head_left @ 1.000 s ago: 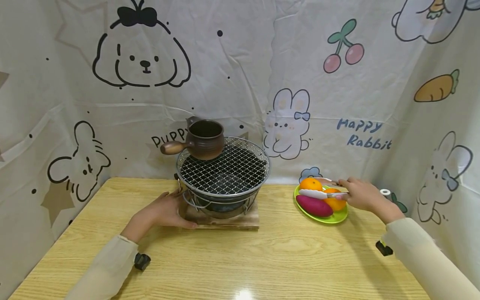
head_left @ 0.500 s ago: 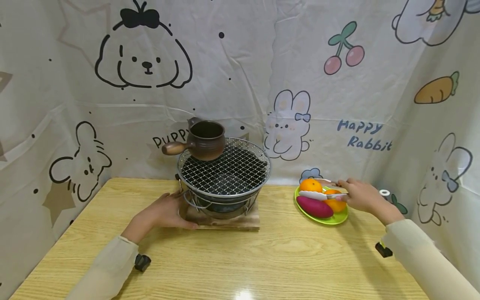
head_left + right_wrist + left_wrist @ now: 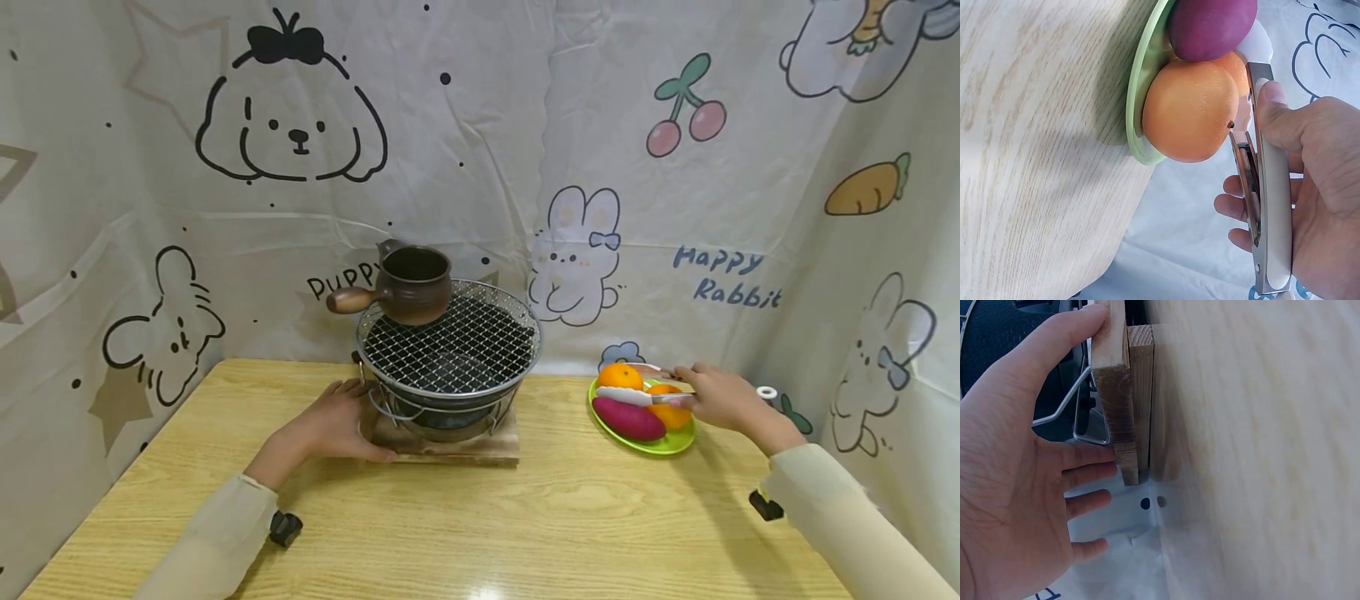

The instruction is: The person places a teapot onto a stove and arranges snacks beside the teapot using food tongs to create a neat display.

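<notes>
1. The left hand (image 3: 337, 423) lies at the left front corner of the wooden board (image 3: 465, 455), its thumb on the front edge and its fingers stretched out along the side, with nothing clenched in it.
2. The right hand (image 3: 722, 396) grasps the tongs (image 3: 1275, 206), thumb on one arm and fingers round the other.
3. The white tips of the tongs reach over the green plate (image 3: 678, 441), one on the near side of the back orange (image 3: 621, 377) and the other behind it. Whether they press on its peel is hard to tell from these angles.
4. A second orange (image 3: 1191, 112) sits on the plate nearer the right hand, and a purple sweet potato (image 3: 628, 418) lies along the front.
5. The round grill (image 3: 457, 358) stands on the board, well to the left of the plate.
6. A brown pot (image 3: 416, 302) is upright at the back left of the grill, its wooden handle pointing left.
7. Board and plate rest on the table (image 3: 487, 525), before a cloth (image 3: 465, 125) printed with cartoon animals.
</notes>
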A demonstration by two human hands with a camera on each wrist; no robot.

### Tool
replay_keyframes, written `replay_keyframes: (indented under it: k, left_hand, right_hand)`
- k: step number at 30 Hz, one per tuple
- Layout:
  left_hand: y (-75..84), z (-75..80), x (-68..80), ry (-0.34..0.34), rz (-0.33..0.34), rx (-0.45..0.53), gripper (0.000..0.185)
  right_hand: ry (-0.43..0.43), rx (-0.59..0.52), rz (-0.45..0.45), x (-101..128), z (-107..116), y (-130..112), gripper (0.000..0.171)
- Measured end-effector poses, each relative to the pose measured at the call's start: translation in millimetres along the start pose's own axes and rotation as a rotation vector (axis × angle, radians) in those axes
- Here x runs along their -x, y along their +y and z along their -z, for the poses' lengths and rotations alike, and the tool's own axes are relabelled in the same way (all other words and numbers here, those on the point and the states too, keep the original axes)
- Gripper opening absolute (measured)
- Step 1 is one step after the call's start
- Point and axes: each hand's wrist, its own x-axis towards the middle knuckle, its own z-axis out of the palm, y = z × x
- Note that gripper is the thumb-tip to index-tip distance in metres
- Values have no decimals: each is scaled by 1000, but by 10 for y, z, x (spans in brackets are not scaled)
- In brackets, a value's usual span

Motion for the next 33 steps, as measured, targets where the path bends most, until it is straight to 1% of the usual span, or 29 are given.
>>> replay_keyframes:
  k: [6,15,23,28,33]
  left_hand:
    - [2,2,-1,5,1,-4,120]
    - [3,10,8,24,-23,-22,116]
    - [6,9,15,16,-9,-6,117]
    - [1,8,12,24,-14,-3,116]
    - [-11,-4,7,22,-14,-1,116]
  right_hand:
    - [-3,-4,-9,-9,-12,6,62]
    - [18,7,8,-14,-27,24,61]
    - [39,23,13,-6,0,3,60]
    - [59,22,16,-18,32,-1,60]
    - [61,11,0,-27,47,-22,61]
